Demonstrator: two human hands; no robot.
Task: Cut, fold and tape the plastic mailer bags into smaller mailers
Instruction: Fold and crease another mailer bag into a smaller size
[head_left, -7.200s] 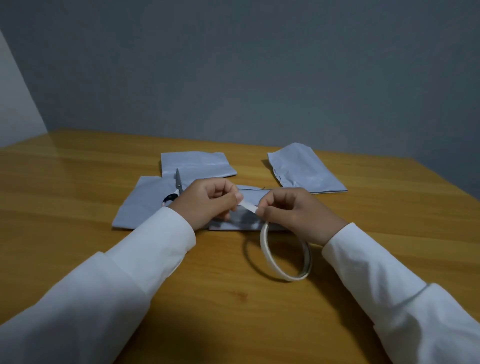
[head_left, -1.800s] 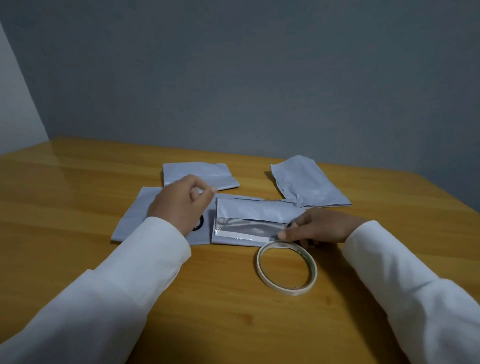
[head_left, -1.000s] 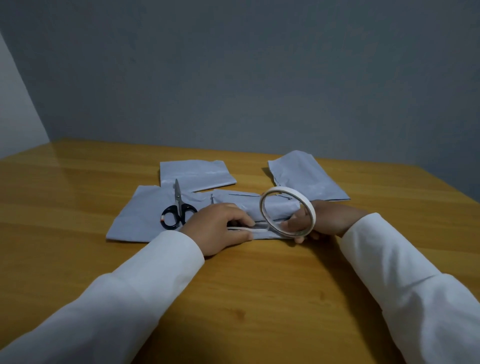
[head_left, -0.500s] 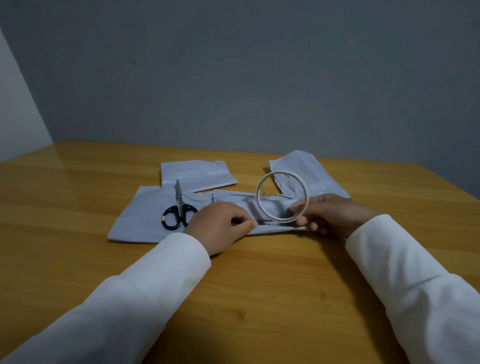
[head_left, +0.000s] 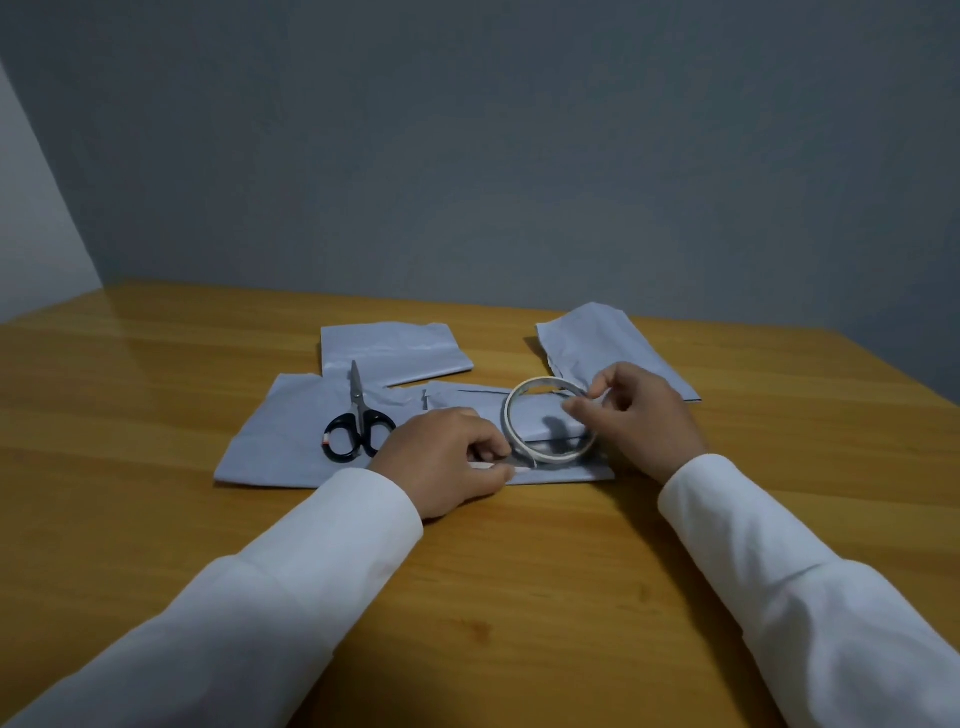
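While the left hand (head_left: 447, 462) keeps its curled fingers (head_left: 493, 452) pressed down on the free tape end (head_left: 493, 466), pinning it to the near edge of the folded mailer (head_left: 561, 470), the right hand (head_left: 639, 415) has the tape roll (head_left: 550, 427) pinched at its top right rim between thumb and fingertips (head_left: 576, 408). Roll stands on edge, tilted, bottom rim touching the mailer, a short strip running from it to the pinned end.

Handling, my read:
- Roll: thin ring, light, stiff enough to pinch by the rim. Narrow tape, likely to curl or stick to itself once slack. Keep tension between the two hands.
- Mailer: thin plastic film, soft, slippery on the wooden table (head_left: 519, 597), creases visible. It'll slide and spring open unless pinned. Press flat with fingers near the fold; don't lift by a corner.
- Best hold points: roll by the rim opposite the payout; tape end flat under a fingertip; mailer held down right beside the seam.

Outward from the hands: scissors (head_left: 357, 421) lie blades away on the large flat mailer sheet (head_left: 275, 441), just left of the left hand, untouched. Two other cut pieces lie farther back, one at rear left (head_left: 395, 348), one at rear right (head_left: 602, 338), its near end hidden behind the right hand. White sleeves cover both forearms.

Risk: pulling the roll too hard drags the film along.
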